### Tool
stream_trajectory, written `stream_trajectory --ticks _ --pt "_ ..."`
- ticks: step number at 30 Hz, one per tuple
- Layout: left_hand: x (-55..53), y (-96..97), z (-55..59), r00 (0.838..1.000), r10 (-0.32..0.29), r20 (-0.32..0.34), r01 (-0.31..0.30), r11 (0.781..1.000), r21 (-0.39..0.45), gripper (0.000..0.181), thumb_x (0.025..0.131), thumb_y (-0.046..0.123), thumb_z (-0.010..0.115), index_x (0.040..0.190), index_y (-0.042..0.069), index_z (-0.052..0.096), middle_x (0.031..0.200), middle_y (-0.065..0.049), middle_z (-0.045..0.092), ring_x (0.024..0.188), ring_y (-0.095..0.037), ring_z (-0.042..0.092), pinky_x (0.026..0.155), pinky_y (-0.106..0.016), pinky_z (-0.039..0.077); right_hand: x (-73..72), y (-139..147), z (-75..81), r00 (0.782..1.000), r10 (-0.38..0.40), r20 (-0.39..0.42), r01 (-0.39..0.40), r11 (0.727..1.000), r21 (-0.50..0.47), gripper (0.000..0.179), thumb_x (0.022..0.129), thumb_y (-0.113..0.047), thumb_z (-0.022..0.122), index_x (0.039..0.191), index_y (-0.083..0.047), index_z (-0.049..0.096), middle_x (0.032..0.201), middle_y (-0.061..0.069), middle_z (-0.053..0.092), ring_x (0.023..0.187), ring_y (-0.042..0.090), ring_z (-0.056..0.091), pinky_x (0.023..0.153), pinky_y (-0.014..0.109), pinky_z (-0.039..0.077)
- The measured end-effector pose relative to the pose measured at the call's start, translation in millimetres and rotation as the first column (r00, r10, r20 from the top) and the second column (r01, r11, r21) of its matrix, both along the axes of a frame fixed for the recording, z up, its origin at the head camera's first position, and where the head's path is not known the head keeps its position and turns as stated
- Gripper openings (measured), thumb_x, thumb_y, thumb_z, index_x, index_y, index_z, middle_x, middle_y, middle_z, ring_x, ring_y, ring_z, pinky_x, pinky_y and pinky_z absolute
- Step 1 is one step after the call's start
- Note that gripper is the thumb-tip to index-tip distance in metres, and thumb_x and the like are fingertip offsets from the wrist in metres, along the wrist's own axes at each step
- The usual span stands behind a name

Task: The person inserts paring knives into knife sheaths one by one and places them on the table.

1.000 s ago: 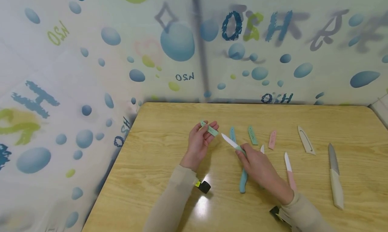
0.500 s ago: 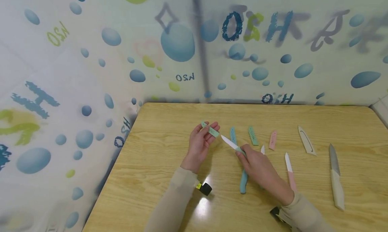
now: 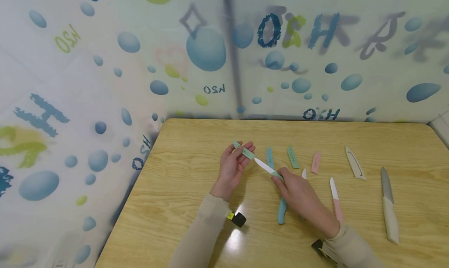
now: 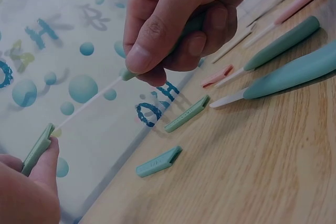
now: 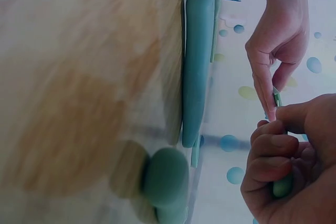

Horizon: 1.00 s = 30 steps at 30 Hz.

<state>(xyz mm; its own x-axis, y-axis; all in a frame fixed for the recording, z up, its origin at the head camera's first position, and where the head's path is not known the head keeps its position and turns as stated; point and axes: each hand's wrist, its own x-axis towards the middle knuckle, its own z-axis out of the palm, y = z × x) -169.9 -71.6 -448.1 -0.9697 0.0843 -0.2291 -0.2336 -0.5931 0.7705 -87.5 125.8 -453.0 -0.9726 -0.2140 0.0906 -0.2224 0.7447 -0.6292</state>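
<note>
The left hand [image 3: 231, 168] pinches a slim, pale-green sheath [image 3: 248, 153], its face patterned. The right hand [image 3: 303, 192] curls round the smooth green handle of a knife [image 3: 266, 166] — its white blade points at the sheath's end, contact too fine to tell. Both are held above the wood-grained table [image 3: 175, 182], where a blue knife [image 3: 281, 211] lies, its curved handle rounded at the butt.
</note>
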Motion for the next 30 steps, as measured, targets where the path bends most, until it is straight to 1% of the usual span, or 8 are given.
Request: stream_trajectory --ticks 6,9,14,16,21,23,27,30 --pt "0.8 0.7 -1.1 1.0 0.01 0.003 -0.01 1.0 0.005 0.025 0.111 0.005 0.044 0.135 -0.004 0.047 0.126 -0.024 0.069 0.108 -0.025 0.073 0.094 -0.035 0.059 -0.2 -0.3 -1.2 1.0 0.008 -0.019 -0.008 1.0 0.004 0.015 0.107 -0.021 0.06 0.108 -0.006 0.062 0.062 -0.006 0.041 0.047 0.008 0.036 0.042 0.025 0.034" --pt "1.6 0.8 -1.4 1.0 0.01 0.0 -0.01 1.0 0.002 0.025 0.111 0.005 0.044 0.134 -0.004 0.047 0.126 -0.025 0.069 0.108 -0.025 0.074 0.094 -0.035 0.059 -0.3 -0.5 -1.9 1.0 0.008 -0.024 -0.008 1.0 0.004 0.015 0.106 -0.021 0.061 0.108 -0.006 0.062 0.062 -0.006 0.041 0.047 0.007 0.036 0.042 0.025 0.033" --pt "2.0 1.1 -2.4 1.0 0.004 -0.007 -0.004 1.0 -0.006 0.028 0.111 0.005 0.044 0.137 -0.005 0.046 0.127 -0.026 0.068 0.108 -0.024 0.074 0.094 -0.034 0.059 0.0 -0.6 -2.1 1.0 0.006 -0.028 -0.006 1.0 0.001 0.014 0.106 -0.02 0.062 0.106 -0.007 0.062 0.062 -0.006 0.041 0.047 0.007 0.035 0.042 0.024 0.033" --pt "2.1 1.7 -3.2 1.0 0.005 -0.01 -0.005 1.0 -0.001 0.03 0.111 0.004 0.044 0.139 -0.007 0.044 0.125 -0.026 0.069 0.105 -0.023 0.074 0.093 -0.033 0.06 0.0 -0.9 -1.6 1.0 0.003 -0.019 -0.003 1.0 -0.001 0.014 0.106 -0.02 0.062 0.106 -0.006 0.061 0.062 -0.006 0.041 0.047 0.007 0.036 0.042 0.025 0.033" --pt "4.5 4.1 -3.5 1.0 0.004 -0.02 -0.004 1.0 0.01 0.027 0.11 0.003 0.045 0.136 -0.006 0.045 0.123 -0.026 0.07 0.101 -0.022 0.075 0.09 -0.033 0.061 1.2 -1.4 -0.6 1.0 0.0 0.002 0.0 1.0 -0.002 0.013 0.106 -0.02 0.062 0.106 -0.006 0.061 0.062 -0.005 0.041 0.048 0.008 0.037 0.042 0.025 0.034" --pt "5.6 4.9 -2.9 1.0 0.0 -0.019 0.0 1.0 0.007 0.027 0.11 0.003 0.046 0.135 -0.005 0.045 0.124 -0.026 0.069 0.102 -0.022 0.075 0.091 -0.033 0.06 1.9 -1.4 -0.7 1.0 0.0 0.004 0.0 1.0 0.0 0.013 0.106 -0.02 0.062 0.106 -0.007 0.061 0.062 -0.006 0.041 0.048 0.008 0.037 0.042 0.025 0.034" --pt "6.1 5.7 -2.9 1.0 -0.004 -0.024 0.004 1.0 -0.004 0.033 0.11 0.004 0.046 0.141 -0.008 0.04 0.125 -0.026 0.069 0.104 -0.023 0.075 0.093 -0.035 0.059 1.8 -1.6 -0.4 1.0 0.001 0.002 -0.001 1.0 -0.002 0.013 0.106 -0.02 0.062 0.107 -0.007 0.061 0.062 -0.006 0.042 0.048 0.008 0.037 0.042 0.025 0.034" --pt "6.7 6.3 -4.1 0.999 0.004 -0.044 -0.005 1.0 -0.022 0.033 0.11 0.005 0.047 0.14 -0.008 0.041 0.125 -0.026 0.069 0.106 -0.025 0.074 0.094 -0.036 0.059 1.3 -2.3 0.3 1.0 -0.003 0.0 0.003 1.0 -0.005 0.013 0.106 -0.019 0.062 0.107 -0.006 0.062 0.062 -0.006 0.042 0.048 0.008 0.037 0.041 0.025 0.034"
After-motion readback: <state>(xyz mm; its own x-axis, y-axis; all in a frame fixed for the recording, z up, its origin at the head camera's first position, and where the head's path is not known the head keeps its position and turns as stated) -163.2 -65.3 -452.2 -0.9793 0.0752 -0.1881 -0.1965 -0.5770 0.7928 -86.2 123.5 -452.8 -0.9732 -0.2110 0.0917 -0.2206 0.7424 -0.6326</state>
